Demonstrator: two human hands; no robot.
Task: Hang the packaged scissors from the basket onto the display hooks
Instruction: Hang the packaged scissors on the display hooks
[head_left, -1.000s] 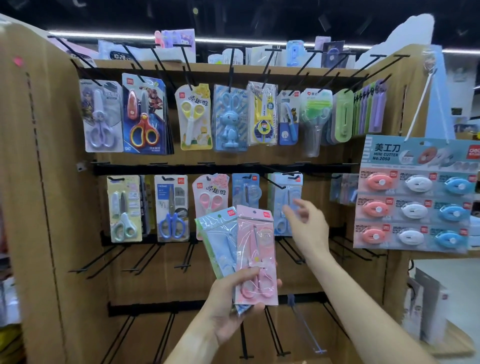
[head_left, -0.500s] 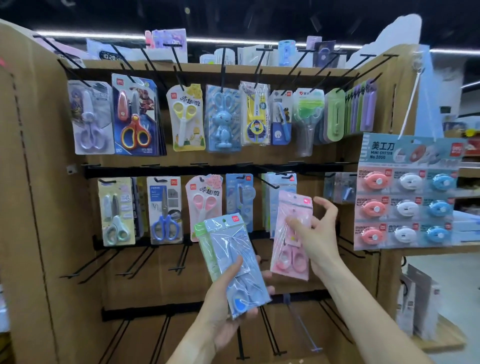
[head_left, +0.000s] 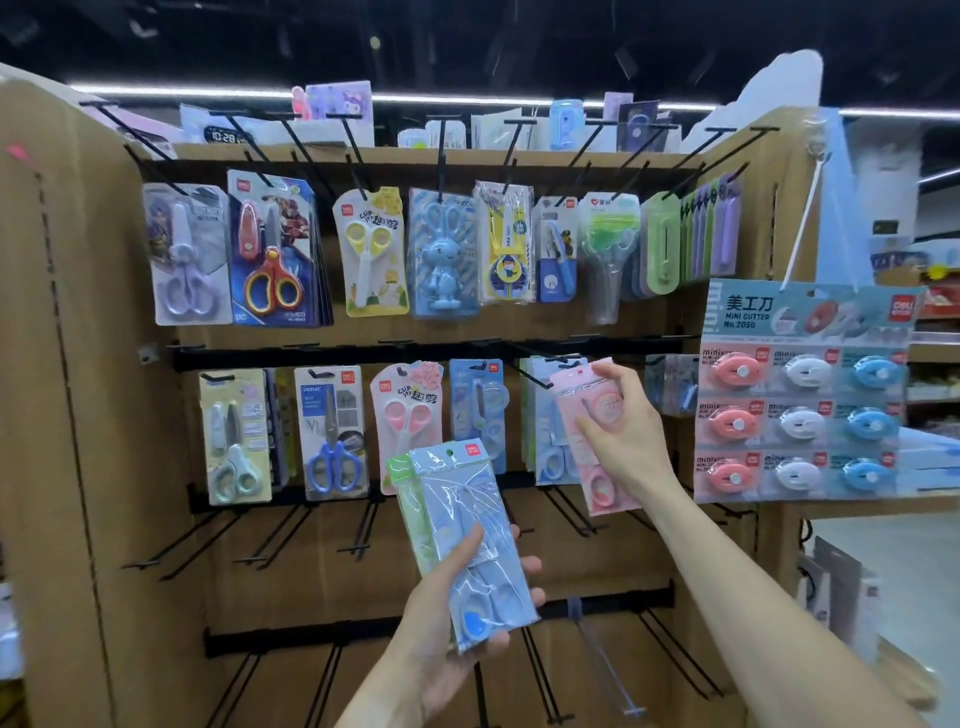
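At the middle row of the cardboard display rack (head_left: 78, 415), right hand (head_left: 621, 415) pinches a pink scissors pack (head_left: 576, 395) near its top, thumb on the upper edge, fingers across the front, pack tilted with its hang hole just beside the tip of a black hook (head_left: 530, 371). Left hand (head_left: 457, 618) grips a stack of at least 2 packs, a blue scissors pack (head_left: 467, 525) in front and a green pack (head_left: 410, 499) behind, thumb clamped across the front. Basket not in view.

Risks, as a guess: tilted pack could miss the hook tip and snag on the blue packs (head_left: 545, 441) already hanging there; the slick plastic stack could slide out of the left hand, since it is gripped only at its lower half.

Versus 0.5 s ago: pink pack is raised and carried up toward the hook, now overlapping the hung packs; left stack sits about where it was; 1.0 s ago the pink pack was in the left stack.
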